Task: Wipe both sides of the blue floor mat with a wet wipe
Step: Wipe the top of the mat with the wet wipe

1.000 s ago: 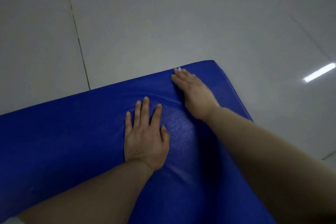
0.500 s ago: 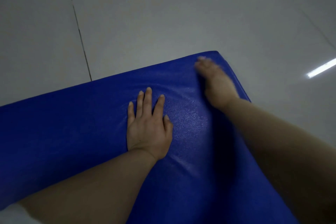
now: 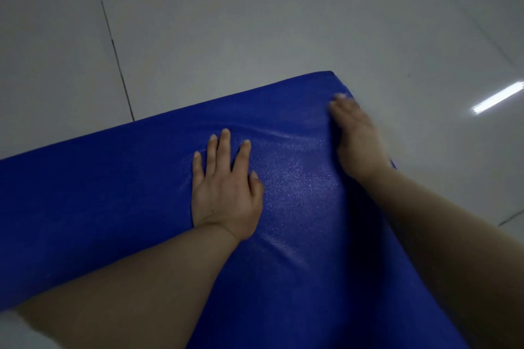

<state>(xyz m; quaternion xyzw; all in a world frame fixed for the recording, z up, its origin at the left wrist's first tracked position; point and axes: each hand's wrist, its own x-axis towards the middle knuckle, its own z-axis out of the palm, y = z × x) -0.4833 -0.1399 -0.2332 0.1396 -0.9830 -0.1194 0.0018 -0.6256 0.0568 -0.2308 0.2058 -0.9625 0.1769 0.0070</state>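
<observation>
Under your palms, the blue floor mat [image 3: 113, 193] looks like pebbled vinyl with a faint sheen. Around it, from nine to three o'clock, the pale floor tiles [image 3: 255, 22] look smooth and glossy.

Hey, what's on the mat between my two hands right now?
Nothing: in the head view, only bare, shiny blue mat lies between the left hand and the right hand. No wipe shows there.

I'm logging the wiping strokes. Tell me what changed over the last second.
The right hand slid along the mat from beside the left hand's fingertips out to the far right corner and now lies by the right edge. No wipe shows under it now; a second ago a white bit showed at its fingertips. The left hand stayed pressed flat on the mat, fingers spread. Nothing was taken hold of or let go.
</observation>
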